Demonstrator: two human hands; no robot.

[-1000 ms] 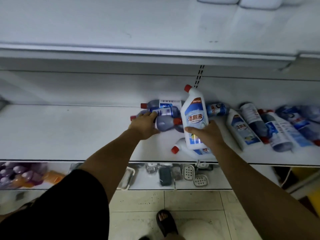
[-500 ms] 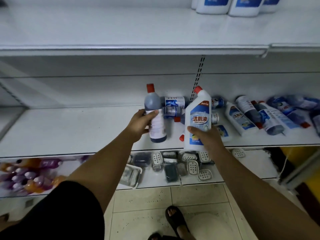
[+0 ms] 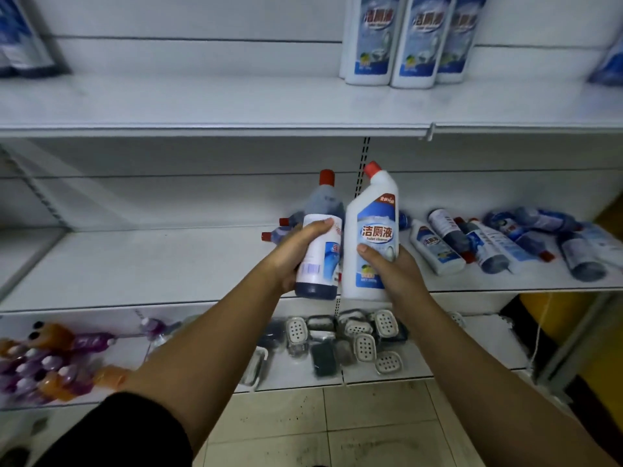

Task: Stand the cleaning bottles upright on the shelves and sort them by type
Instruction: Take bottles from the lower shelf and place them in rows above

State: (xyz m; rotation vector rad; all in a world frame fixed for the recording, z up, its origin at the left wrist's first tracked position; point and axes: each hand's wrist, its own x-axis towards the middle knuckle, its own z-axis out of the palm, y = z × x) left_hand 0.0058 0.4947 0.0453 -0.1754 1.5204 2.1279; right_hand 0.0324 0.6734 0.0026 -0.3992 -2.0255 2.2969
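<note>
The left hand [image 3: 292,255] has its grip closed round a dark blue bottle [image 3: 323,256] with a red cap, thumb across the white label, holding it upright and slightly tilted above the front edge of the middle shelf [image 3: 135,264]. Just to its right, the right hand [image 3: 396,272] grips the lower body of a white toilet-cleaner bottle [image 3: 372,210], also red-capped and upright, fingers curled round its label. The two held bottles are side by side, nearly touching.

Behind them, more dark bottles [image 3: 281,230] lie on their sides on the middle shelf; blur makes their number hard to tell, perhaps two. Further right on the same shelf lies a heap of toppled bottles [image 3: 488,244], white and dark mixed. On the upper shelf [image 3: 202,106], far right, three white bottles [image 3: 408,38] stand upright, close together. The lower shelf carries soap dishes [image 3: 364,345] near the middle and purple and orange bottles [image 3: 43,360] at the left.
</note>
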